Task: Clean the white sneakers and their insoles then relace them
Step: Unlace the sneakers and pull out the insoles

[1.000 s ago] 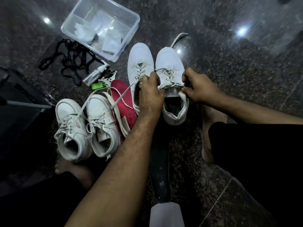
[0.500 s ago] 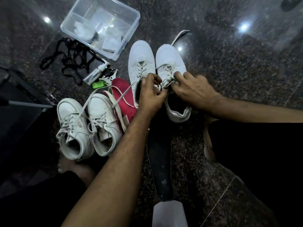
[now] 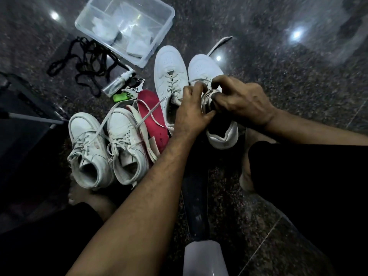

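Two white low sneakers stand side by side on the dark floor. The right one is under both my hands. My left hand and my right hand meet over its tongue, and each pinches the white lace there. The left one is laced, and its loose lace end trails left across a red insole. A second pair of white high-top sneakers stands at the left, laced. A dark insole lies between my legs.
A clear plastic box with white wipes sits at the back. Black laces, a small spray bottle and keys with a green tag lie beside it. A white insole tip pokes out behind the sneakers. A white object lies at the bottom edge.
My hands have come together over the right low sneaker's tongue. The right hand moved left from the sneaker's side to the lace at the middle.
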Motion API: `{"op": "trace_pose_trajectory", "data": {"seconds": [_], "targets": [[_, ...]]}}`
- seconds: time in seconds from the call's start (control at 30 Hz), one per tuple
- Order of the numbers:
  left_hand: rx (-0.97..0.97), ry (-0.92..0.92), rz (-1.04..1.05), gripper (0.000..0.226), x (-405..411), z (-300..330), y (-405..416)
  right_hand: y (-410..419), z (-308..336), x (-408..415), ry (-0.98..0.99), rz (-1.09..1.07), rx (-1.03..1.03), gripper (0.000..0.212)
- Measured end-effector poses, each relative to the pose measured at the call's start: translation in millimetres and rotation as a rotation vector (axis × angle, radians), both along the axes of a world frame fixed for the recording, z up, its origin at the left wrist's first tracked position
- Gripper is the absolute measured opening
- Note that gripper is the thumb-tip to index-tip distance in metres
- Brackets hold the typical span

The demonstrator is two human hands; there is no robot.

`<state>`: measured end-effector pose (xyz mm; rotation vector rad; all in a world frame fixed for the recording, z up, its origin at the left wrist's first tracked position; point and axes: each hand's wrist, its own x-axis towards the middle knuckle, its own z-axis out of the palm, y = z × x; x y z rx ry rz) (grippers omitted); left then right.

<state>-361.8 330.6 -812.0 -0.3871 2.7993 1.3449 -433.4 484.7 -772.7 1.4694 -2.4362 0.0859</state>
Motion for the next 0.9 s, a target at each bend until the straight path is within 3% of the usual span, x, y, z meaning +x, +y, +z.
{"op": "trace_pose_trajectory", "data": {"seconds": [0.17,0.27,0.3,0.37,0.47,0.67,0.9], "targets": [[-0.088,0.05,0.033,0.043,2,-2,3,2,-7,10,-0.097,-0.118,0.011,0.008],[0.009,0.022,0.12,0.042,-1,-5,-1,6,-4,21,-0.063,0.186,0.039,0.016],[0.024,0.004,0.155,0.042,-3,-5,-2,8,-6,24,-0.047,0.304,0.103,0.016],[0.03,-0.026,0.187,0.038,-7,-5,-4,4,-7,23,-0.192,0.336,0.288,0.01],[0.118,-0.042,0.196,0.028,-10,-9,-4,-16,6,17,-0.433,0.079,0.712,0.015],[0.298,-0.097,0.199,0.026,-14,-14,-7,-32,-7,16,-0.225,0.081,0.872,0.031],[0.346,-0.092,0.2,0.026,-13,-13,-8,-37,-12,7,-0.215,0.207,0.915,0.031]]}}
